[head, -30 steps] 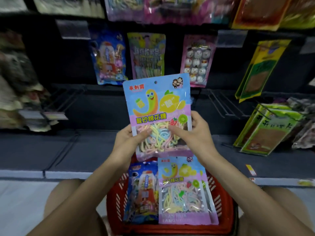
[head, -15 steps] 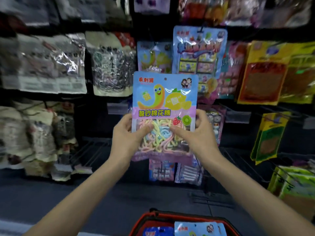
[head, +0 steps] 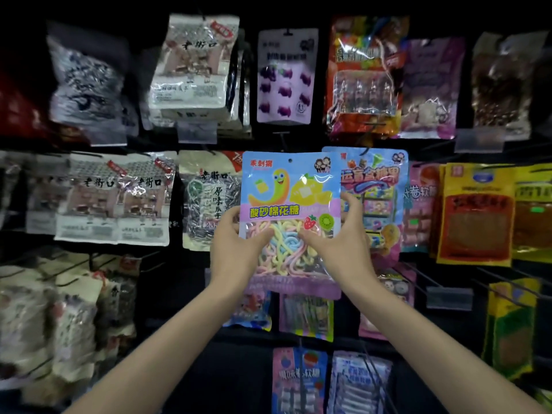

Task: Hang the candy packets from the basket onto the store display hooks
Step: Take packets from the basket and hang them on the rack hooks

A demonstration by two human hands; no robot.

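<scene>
I hold one candy packet [head: 289, 201] upright in front of the display wall. It is blue and purple with a yellow worm drawing and pastel candy strings behind a clear window. My left hand [head: 236, 246] grips its lower left edge and my right hand [head: 343, 243] grips its lower right side. A small hang hole sits at the packet's top centre. A bare display hook [head: 280, 137] juts out just above the packet. The basket is out of view.
Hanging snack bags fill the wall: silver-white seed bags [head: 113, 198] at left, a purple candy bag [head: 285, 76] above, a blue candy packet [head: 376, 186] right behind mine, orange and yellow packets [head: 475, 213] at right. Wire hooks [head: 495, 282] stick out at lower right.
The packet rose from just above the red basket up to the middle rows of the wall. My view tilted upward, so the basket dropped out of sight. Both hands kept their grip.
</scene>
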